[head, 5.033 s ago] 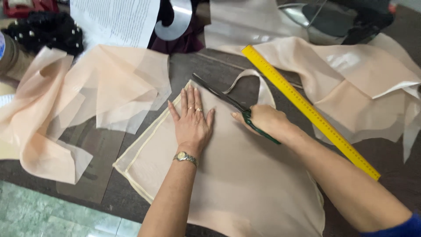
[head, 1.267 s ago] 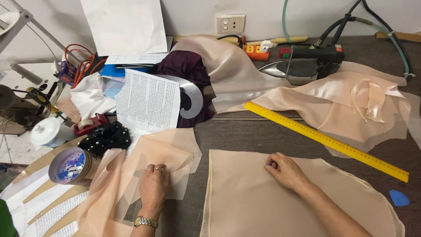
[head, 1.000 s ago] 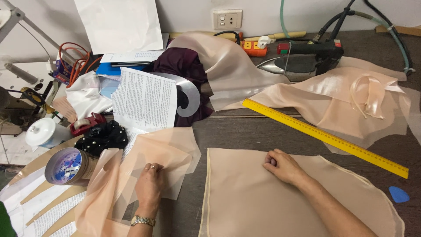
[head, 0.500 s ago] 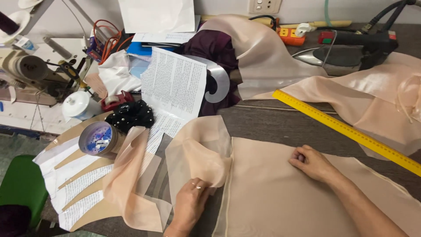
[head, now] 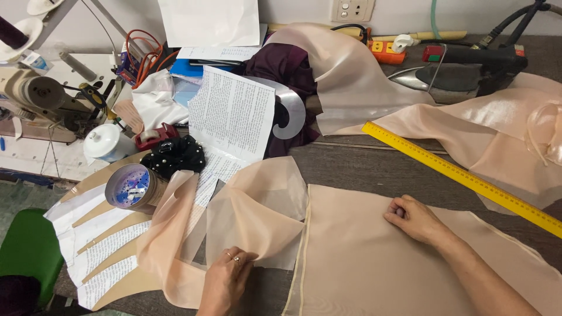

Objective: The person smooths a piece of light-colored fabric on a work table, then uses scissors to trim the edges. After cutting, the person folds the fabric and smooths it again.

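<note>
Left hand (head: 225,281): fingers curled, pinching sheer peach fabric scrap (head: 257,219).
Right hand (head: 413,217): loosely fisted, pressing cut peach panel (head: 363,257).
Round tin (head: 130,187), 10 o'clock of left hand: contents indiscernible.

Bright, even overhead light, soft shadows, mild sheen on the peach fabric (head: 503,120), slight wide-angle edge distortion.

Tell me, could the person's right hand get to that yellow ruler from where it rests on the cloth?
Probably yes. The right hand rests on the flat peach cloth panel, and the yellow ruler lies just beyond it on the table, uncovered along most of its length. Nothing stands between them.
</note>
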